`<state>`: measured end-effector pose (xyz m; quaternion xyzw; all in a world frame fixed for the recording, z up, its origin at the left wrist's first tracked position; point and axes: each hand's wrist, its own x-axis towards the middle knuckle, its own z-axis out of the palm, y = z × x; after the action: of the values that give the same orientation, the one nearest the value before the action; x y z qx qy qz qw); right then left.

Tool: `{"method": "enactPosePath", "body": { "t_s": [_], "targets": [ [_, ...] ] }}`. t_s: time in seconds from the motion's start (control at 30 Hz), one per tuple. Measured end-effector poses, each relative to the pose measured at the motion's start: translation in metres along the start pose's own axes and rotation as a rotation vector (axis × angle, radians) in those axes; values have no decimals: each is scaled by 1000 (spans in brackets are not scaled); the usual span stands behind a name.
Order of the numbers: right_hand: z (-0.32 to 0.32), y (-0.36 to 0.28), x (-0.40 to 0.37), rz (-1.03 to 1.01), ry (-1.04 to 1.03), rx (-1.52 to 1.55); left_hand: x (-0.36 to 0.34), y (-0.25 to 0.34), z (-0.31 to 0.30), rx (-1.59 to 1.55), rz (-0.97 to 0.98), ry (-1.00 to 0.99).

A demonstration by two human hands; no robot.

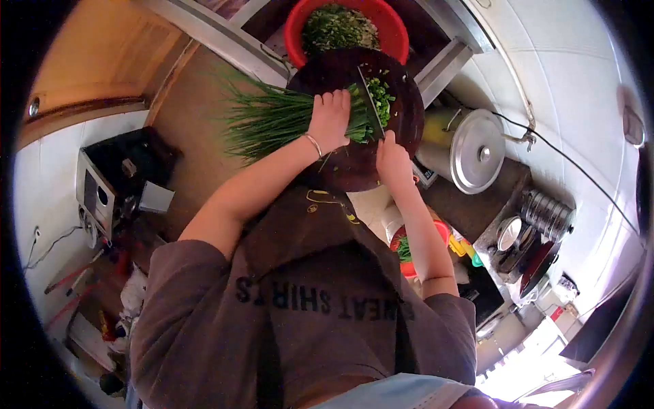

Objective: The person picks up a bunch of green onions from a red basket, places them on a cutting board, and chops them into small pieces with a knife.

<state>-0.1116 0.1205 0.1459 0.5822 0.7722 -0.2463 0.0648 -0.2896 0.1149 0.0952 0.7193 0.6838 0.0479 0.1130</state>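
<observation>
A thick bunch of long green stalks lies across a round dark chopping board, its leafy ends hanging past the board's left edge. My left hand presses down on the bunch, fingers wrapped over it near the cut end. In my right hand is the handle of a knife, whose blade stands against the cut end of the stalks. Small chopped green pieces lie on the board just right of the blade.
Behind the board, a red basin holds chopped greens. A large lidded metal pot stands to the right, near stacked metal tins. A red bowl with greens sits below my right forearm. A wooden door is at upper left.
</observation>
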Motion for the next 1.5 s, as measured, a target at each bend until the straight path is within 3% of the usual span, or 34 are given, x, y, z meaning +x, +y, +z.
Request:
{"method": "enactPosePath", "body": {
  "t_s": [0.1, 0.2, 0.27, 0.37, 0.43, 0.53, 0.7, 0.83, 0.93, 1.0, 1.13, 1.3, 1.4, 1.5],
  "targets": [
    [10, -8, 32, 57, -69, -50, -1, -2, 2, 28, 31, 24],
    [23, -7, 83, -54, -12, 46, 4, 0, 2, 4, 25, 32],
    [27, -14, 106, -148, 41, 101, 3, -1, -1, -50, 3, -80],
    [18, -6, 110, -69, 115, 152, -3, 2, -13, -1, -44, -48],
    [1, 1, 91, -127, 172, 197, -3, 3, -16, 20, -106, -66],
    [-20, 5, 46, -140, 87, 234, -9, 4, -7, 8, -133, -21],
    [-13, 13, 8, -56, -144, -33, -5, 0, -2, -11, -89, -41],
    [12, 9, 48, -180, -70, -54, -6, -2, 2, -32, -66, 11],
    [25, -5, 93, -142, -80, -60, -3, -2, 1, -68, -62, 14],
    [24, -10, 108, -317, -3, 36, -4, -1, -3, -80, -78, -8],
    [8, -11, 116, -237, 49, 137, -11, 4, -14, 6, -132, 33],
    [-34, 7, 36, -202, -1, 216, -10, 0, -6, -13, -173, 11],
    [-32, 16, 8, -122, -143, -11, -11, -1, -3, 6, -146, 28],
    [-14, 19, 16, -145, -125, -15, -10, -1, -3, -1, -131, 32]
  ]
}}
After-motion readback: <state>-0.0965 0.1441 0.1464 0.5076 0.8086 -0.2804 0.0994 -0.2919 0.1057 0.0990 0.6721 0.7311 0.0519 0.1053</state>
